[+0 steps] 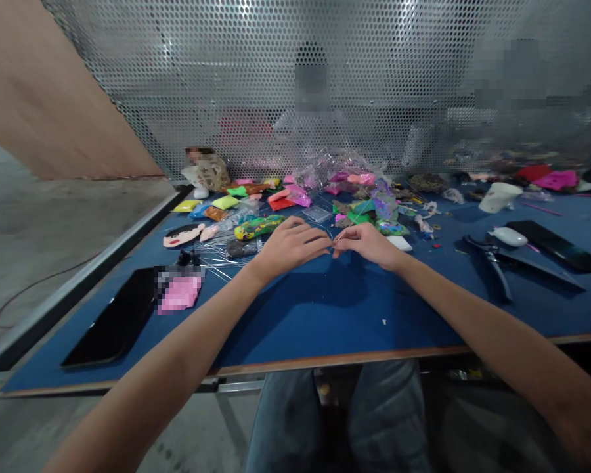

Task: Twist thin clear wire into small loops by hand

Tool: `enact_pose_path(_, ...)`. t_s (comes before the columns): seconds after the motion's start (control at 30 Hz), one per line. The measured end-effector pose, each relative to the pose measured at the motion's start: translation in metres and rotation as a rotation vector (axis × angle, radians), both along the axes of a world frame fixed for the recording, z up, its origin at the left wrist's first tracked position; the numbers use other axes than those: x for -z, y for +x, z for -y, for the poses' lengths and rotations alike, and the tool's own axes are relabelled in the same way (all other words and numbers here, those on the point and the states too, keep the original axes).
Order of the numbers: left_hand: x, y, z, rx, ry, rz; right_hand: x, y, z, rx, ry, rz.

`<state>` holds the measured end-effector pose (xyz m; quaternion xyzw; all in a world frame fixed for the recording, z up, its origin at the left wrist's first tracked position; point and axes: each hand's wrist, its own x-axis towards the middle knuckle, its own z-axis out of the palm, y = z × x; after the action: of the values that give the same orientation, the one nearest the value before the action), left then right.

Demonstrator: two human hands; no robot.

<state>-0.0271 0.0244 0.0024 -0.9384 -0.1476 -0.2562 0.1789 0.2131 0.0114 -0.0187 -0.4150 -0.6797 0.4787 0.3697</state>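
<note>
My left hand [295, 246] and my right hand [367, 244] meet above the middle of the blue table, fingertips almost touching. Between them, both hands pinch what looks like a thin wire [331, 235]; its ends are too fine to follow. The fingers of my left hand are bent together, palm down. On my right hand, thumb and forefinger press against each other. Left of my left hand lies a bundle of thin silvery wires [219, 261], beside a dark packet [241, 247]. A white block [398, 243] rests just behind my right hand.
Colourful clay packets [288, 197] pile up along the perforated metal screen [256, 79]. A black phone [113, 318] lies at the left, near a flat clay face [183, 235]. Pliers [490, 266], a white mouse-shaped object [508, 236] and a dark slab [556, 244] lie right.
</note>
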Motion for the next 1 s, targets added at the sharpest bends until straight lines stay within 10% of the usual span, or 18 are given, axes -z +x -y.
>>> enact_pose_path(0.37,-0.001,-0.002,0.001,-0.022,-0.038,0.001,-0.002,0.000,0.002,-0.043,-0.029,-0.004)
enact_pose_path(1.0,0.005,0.008,0.005,-0.187,-0.322,0.236,-0.006,-0.010,0.013,0.105,0.455,0.213)
